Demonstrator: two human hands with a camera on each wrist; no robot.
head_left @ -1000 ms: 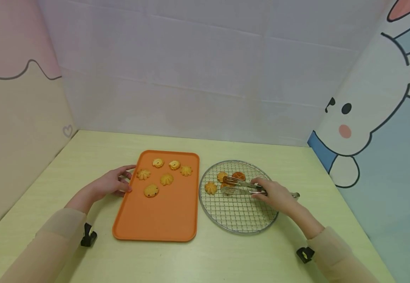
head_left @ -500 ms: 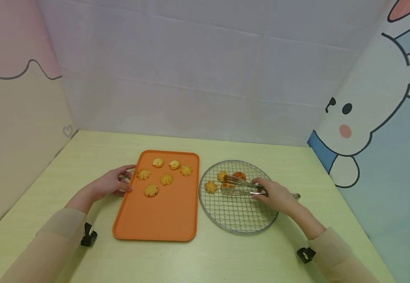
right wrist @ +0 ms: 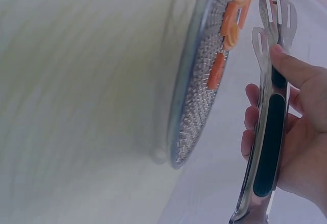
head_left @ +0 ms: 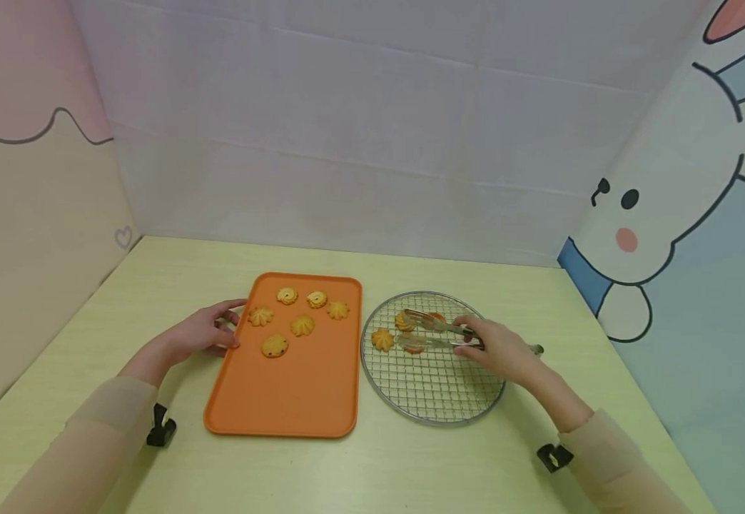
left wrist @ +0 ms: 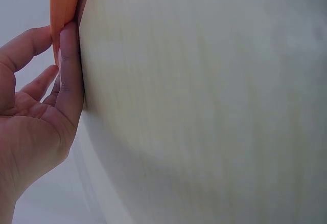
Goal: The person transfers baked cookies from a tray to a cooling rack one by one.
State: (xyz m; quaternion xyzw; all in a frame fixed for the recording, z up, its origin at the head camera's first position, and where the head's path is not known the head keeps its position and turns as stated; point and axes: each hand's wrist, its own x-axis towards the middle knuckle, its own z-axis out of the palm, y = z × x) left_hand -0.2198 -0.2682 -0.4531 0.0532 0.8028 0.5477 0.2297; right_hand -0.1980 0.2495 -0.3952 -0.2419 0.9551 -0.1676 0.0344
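My left hand (head_left: 202, 332) pinches the left rim of an orange tray (head_left: 282, 400), with thumb and fingers on either side of that edge in the left wrist view. Several cookies lie on the tray, including a round dotted one (head_left: 275, 346) and a star-shaped one (head_left: 302, 325). My right hand (head_left: 499, 350) holds metal tongs (right wrist: 268, 137) with dark green grips. Their slotted tips are spread and hold nothing, hanging over a round wire rack (head_left: 433, 392). On the rack sit a star-shaped cookie (head_left: 382, 339), a ridged cookie (head_left: 403, 321) and reddish-brown cookies (head_left: 414, 350), partly hidden by the tongs.
Tray and rack stand side by side on a pale wood-grain table (head_left: 411, 471), a narrow gap between them. A pale back wall (head_left: 360, 143) and printed side panels (head_left: 719, 285) enclose the table.
The tongs in my right hand have shifted slightly toward the back and left in the head view. My left hand, the tray and the cookies stay where they were.
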